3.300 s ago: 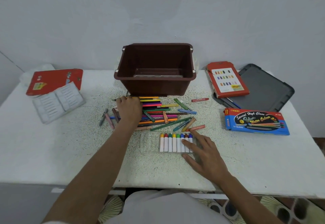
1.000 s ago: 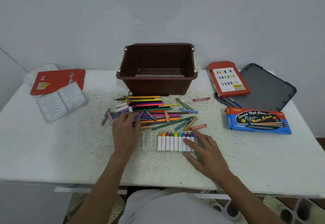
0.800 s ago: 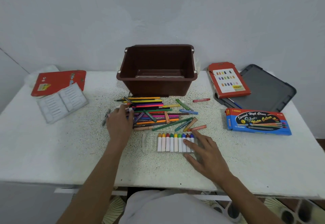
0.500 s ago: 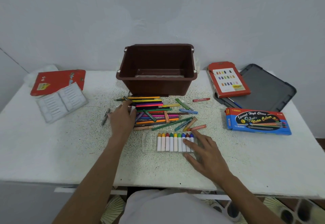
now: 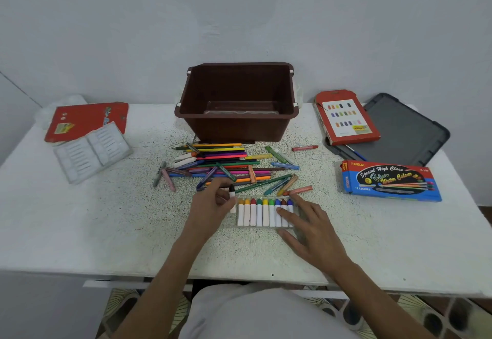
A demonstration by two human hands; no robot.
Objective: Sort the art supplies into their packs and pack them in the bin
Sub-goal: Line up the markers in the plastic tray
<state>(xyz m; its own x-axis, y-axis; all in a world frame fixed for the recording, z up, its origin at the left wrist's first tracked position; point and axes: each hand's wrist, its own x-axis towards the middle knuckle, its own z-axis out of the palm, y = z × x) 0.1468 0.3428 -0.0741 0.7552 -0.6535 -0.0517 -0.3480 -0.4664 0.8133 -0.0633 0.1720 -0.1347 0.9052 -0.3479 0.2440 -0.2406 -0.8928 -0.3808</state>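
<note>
White table [image 5: 80, 232]: my left hand [image 5: 213, 205] pinches a black crayon [image 5: 232, 191] at the tray's [image 5: 253, 228] left end, likely to slot it; my right hand [image 5: 311, 232] lies flat on the tray, steadying it; the bin [image 5: 234, 128] stands behind.

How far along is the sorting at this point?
Done: a row of crayons sits in the clear tray. In hand: the left hand holds a black-tipped crayon beside that row; the right hand rests on the tray. Left: the loose pile and packing the bin.
</note>
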